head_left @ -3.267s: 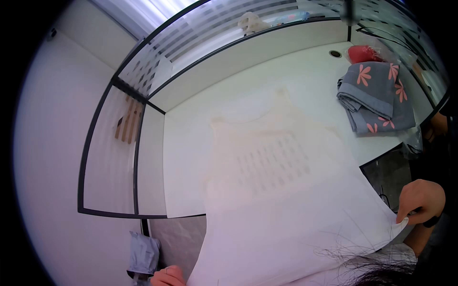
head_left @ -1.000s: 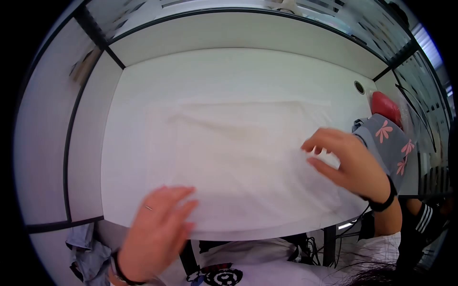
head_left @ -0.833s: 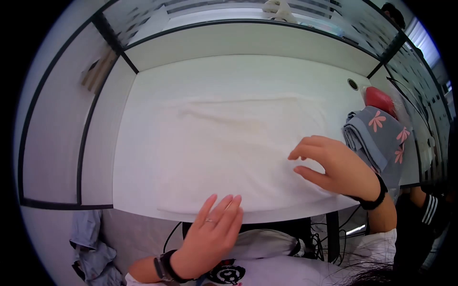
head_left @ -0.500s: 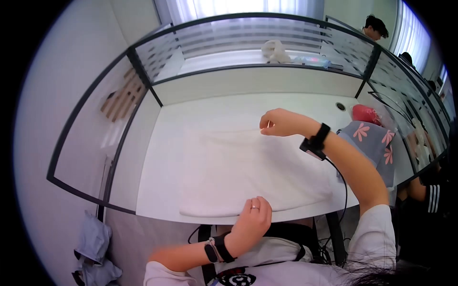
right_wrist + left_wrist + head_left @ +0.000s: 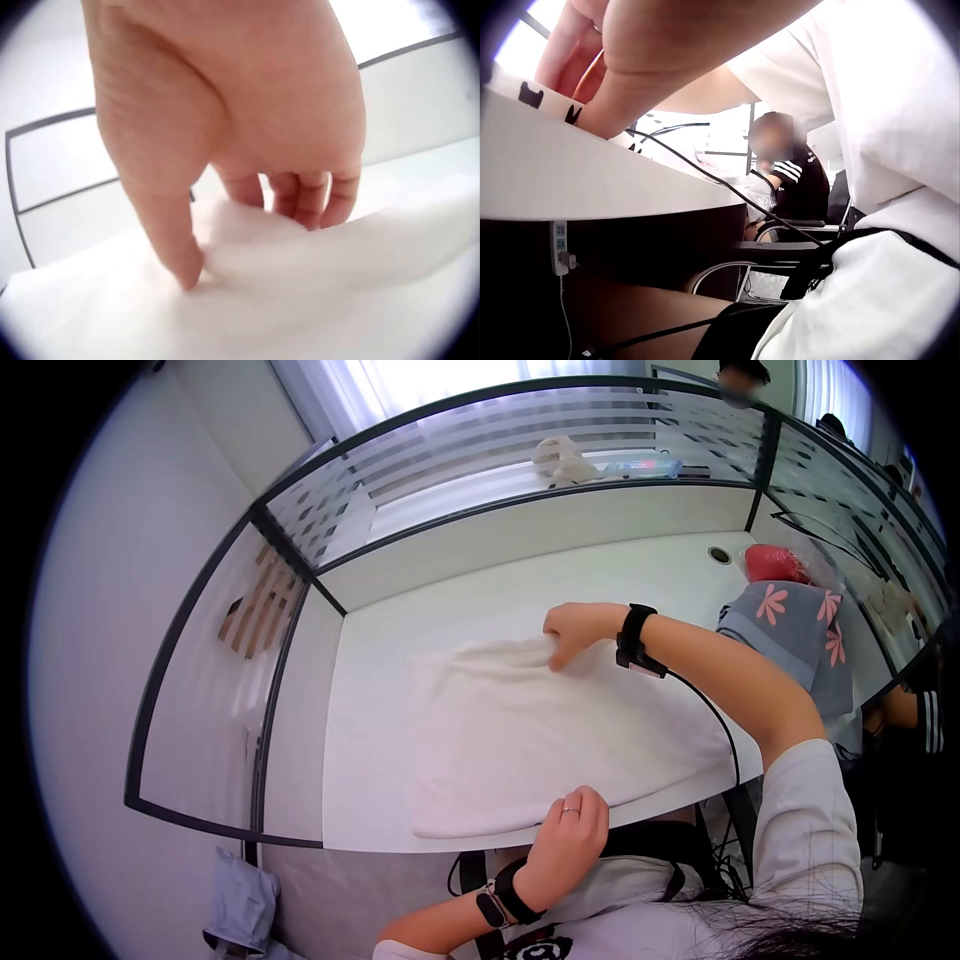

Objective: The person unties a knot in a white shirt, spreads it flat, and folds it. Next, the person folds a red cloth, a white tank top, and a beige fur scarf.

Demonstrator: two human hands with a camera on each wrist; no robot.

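A white top lies folded into a rough rectangle on the white desk, its near edge along the desk's front. At its far edge my right hand holds a bunched fold, and the right wrist view shows the thumb in front of the cloth and the fingers behind it. My left hand bends over the near edge, thumb and fingers closed on the cloth. In the left wrist view, small black animal shapes show on the white fabric beside the left hand's fingers.
A folded grey cloth with pink flowers sits on the desk's right, before a red thing in clear plastic. Framed partitions border the desk. A black cable runs from the right wrist. Another person sits to the right.
Earlier the top was spread out between both hands; it now lies folded on the desk. Since a second ago, my right hand has reached to its far edge and my left to its near edge.
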